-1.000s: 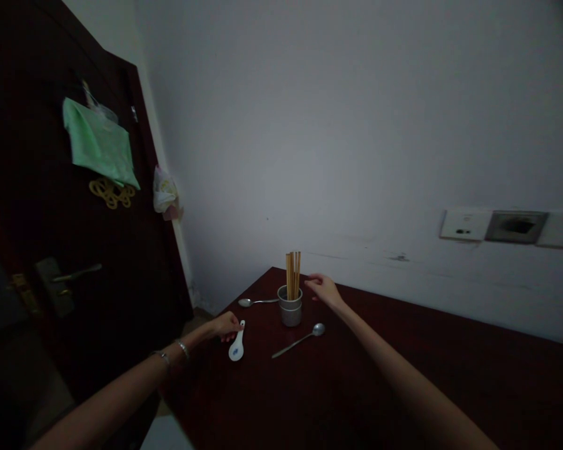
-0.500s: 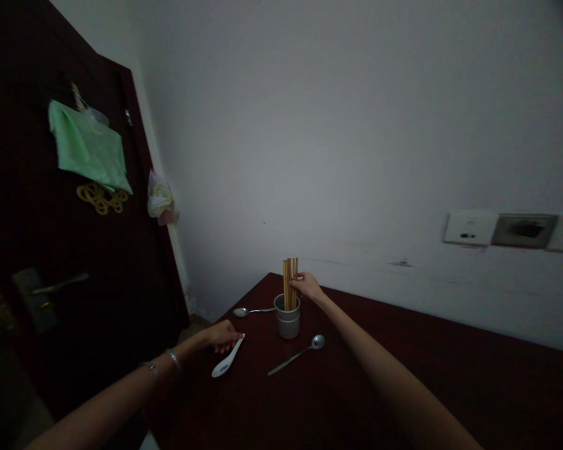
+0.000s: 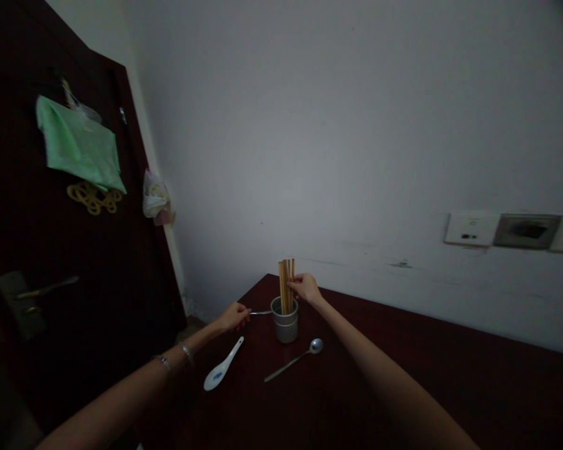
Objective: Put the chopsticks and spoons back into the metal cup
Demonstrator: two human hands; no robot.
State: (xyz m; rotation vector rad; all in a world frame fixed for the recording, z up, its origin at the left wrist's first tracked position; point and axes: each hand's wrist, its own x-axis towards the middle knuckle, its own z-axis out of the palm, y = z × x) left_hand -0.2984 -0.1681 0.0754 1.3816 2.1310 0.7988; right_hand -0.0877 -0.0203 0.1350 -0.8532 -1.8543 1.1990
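Several wooden chopsticks [image 3: 283, 287] stand upright in a grey metal cup [image 3: 286, 328]. My right hand [image 3: 306, 287] is closed, its fingertips pinching the chopsticks above the rim. To the left of the cup, my left hand [image 3: 234, 317] is closed around a metal spoon [image 3: 261, 312]; the spoon's bowl is hidden by the hand, and its handle points to the cup. A white spoon [image 3: 220, 372] with a blue mark lies nearer to me, below the left hand. In front of the cup rests a second metal spoon [image 3: 293, 360], bowl to the right.
The dark red table [image 3: 380, 387] meets a pale wall [image 3: 309, 156] at its back edge. At the left is a dark door [image 3: 9, 187] with a green cloth [image 3: 82, 144] hanging on it. White and grey sockets [image 3: 473, 229] are on the wall at the right.
My left hand has let go of the white spoon and moved up and right onto the metal spoon beside the cup. The right hand stays at the chopsticks. The camera view has shifted slightly.
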